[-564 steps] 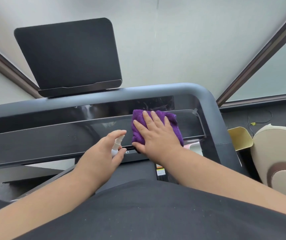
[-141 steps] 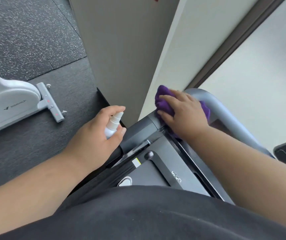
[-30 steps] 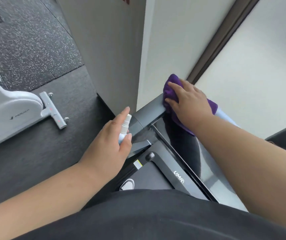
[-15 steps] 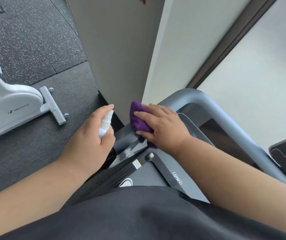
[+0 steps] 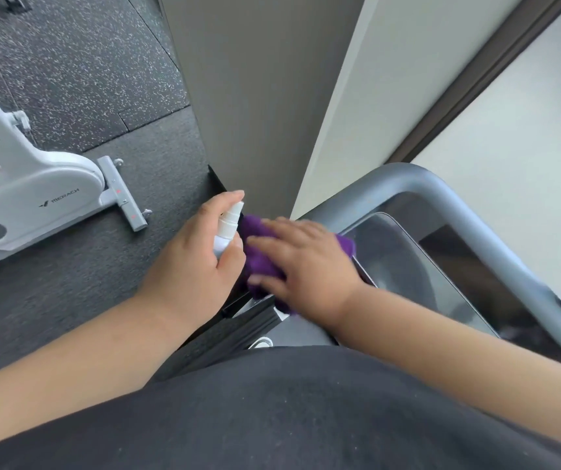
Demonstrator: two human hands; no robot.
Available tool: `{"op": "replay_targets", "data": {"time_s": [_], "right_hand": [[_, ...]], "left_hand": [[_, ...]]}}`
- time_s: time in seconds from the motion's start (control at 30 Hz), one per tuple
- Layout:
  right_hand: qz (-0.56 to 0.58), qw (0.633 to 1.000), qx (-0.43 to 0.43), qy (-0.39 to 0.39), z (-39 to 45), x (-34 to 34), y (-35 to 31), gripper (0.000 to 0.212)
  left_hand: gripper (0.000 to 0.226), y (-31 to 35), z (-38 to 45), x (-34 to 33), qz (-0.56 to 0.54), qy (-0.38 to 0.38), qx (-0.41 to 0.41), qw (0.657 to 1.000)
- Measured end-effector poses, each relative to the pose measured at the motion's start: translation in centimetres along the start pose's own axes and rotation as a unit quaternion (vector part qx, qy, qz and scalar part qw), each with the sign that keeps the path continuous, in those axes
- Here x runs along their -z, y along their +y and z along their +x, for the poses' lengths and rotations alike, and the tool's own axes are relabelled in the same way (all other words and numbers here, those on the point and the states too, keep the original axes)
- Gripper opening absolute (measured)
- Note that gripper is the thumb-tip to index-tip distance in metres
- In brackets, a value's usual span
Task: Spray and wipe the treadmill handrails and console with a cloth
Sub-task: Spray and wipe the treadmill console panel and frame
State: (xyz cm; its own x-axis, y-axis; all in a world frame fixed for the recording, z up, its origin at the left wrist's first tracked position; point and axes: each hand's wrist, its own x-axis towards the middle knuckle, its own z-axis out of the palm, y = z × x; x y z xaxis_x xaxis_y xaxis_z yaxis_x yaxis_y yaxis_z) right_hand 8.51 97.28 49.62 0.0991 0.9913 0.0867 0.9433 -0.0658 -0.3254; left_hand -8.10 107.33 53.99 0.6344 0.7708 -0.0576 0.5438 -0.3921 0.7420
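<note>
**Inspection: cloth at the left end of the treadmill console, spray bottle in hand**

Your right hand (image 5: 309, 266) lies flat on the purple cloth (image 5: 258, 256), fingers extended and spread, pressing it down onto the left end of the treadmill console (image 5: 404, 262). The hand is slightly blurred, so its finer finger positions are not legible. The cloth is bunched beneath your palm; purple fabric shows ahead of your fingertips, beneath your hand toward you, and at a small corner on the far side of the hand, against the glossy black panel.

Your left hand (image 5: 187, 262) is wrapped around a small white spray bottle (image 5: 226, 228). The index finger is raised over the top of the nozzle and the thumb lies along the bottle's side. The bottle stands roughly upright, tilted a little to the right, just beside the cloth; whether the two touch cannot be determined.

The grey handrail (image 5: 469, 215) curves round the far left corner of the console and runs along its far edge toward the right of the frame. Both hands are apart from it. The console panel reflects light and is otherwise dark.

Below the hands, black ribbed trim (image 5: 238, 330) of the treadmill frame is visible, partly covered by your black shirt (image 5: 289, 412).

On the dark speckled floor (image 5: 68, 62) to the left stands a white exercise bike (image 5: 35, 188). A grey wall column (image 5: 255, 96) rises directly behind the console's left end.
</note>
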Motion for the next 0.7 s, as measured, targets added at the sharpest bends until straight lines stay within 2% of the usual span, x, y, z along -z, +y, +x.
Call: {"op": "replay_targets", "data": {"time_s": [0.07,0.13,0.2,0.3,0.37,0.47,0.57,0.7], "right_hand": [[-0.044,0.998,0.049,-0.018,-0.1,-0.8,-0.2,0.059],[-0.058,0.997,0.056,-0.011,0.2,-0.5,1.2,0.060],[-0.045,0.999,0.008,0.007,0.5,0.2,3.1,0.058],[-0.025,0.991,-0.117,0.052,0.5,2.2,6.6,0.055],[-0.030,0.981,-0.185,0.050,0.7,3.6,9.0,0.051],[-0.055,0.972,-0.226,0.041,1.5,4.5,10.6,0.047],[-0.072,0.974,-0.211,0.033,2.0,3.8,8.3,0.049],[-0.057,0.994,-0.090,0.016,1.4,1.3,4.2,0.055]], "left_hand": [[0.052,0.2,0.3,-0.1,0.002,-0.004,-0.009,1.000],[0.050,0.6,0.7,-0.2,0.008,-0.006,-0.019,1.000],[0.051,1.0,1.0,-0.4,0.009,-0.012,-0.025,1.000],[0.051,1.4,1.2,-0.7,0.016,-0.022,-0.041,0.999],[0.050,1.5,1.1,-1.0,0.022,-0.032,-0.050,0.998],[0.050,1.4,1.1,-1.2,0.019,-0.042,-0.058,0.997],[0.049,1.6,1.2,-1.3,0.019,-0.046,-0.067,0.996],[0.048,2.3,1.7,-2.0,0.027,-0.060,-0.073,0.995]]}}
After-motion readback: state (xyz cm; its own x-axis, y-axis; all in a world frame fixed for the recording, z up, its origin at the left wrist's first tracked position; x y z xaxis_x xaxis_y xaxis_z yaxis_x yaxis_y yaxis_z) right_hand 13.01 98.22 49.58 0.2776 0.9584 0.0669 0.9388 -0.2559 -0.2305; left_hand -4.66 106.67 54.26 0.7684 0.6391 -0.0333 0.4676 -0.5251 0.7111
